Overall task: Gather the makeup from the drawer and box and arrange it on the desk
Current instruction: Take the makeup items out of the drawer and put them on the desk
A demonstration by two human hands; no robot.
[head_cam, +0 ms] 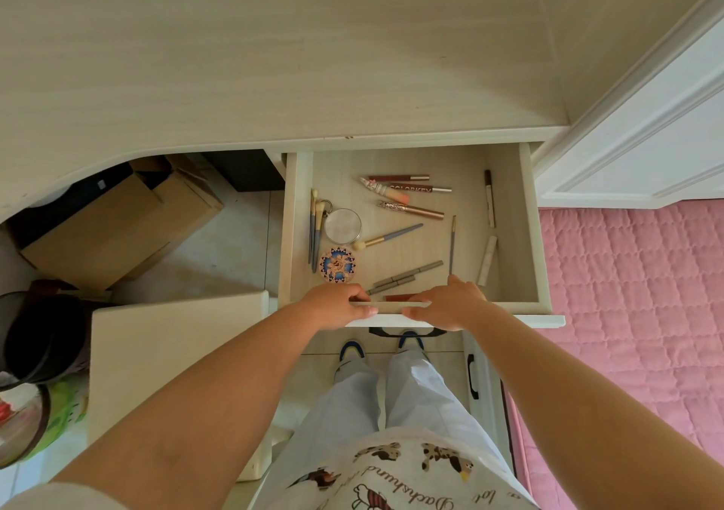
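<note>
Pale wood, pink quilt, scattered browns and blues

Cream-beige wood grain on desk (274,58) and drawer (525,227); blue-and-gold mandala pattern on compact (337,265); grey-blue handles with gold ferrules on brushes (314,231); brown, maroon and peach on lip tubes (407,190); grey pencils (407,276); pink quilted squares on bedspread (634,294); white door (646,137); brown cardboard box (113,227); black bin (35,333); light blue trousers (391,403); brown-and-white dog print on shirt (411,466); blue-and-white shoes (352,351)
</note>
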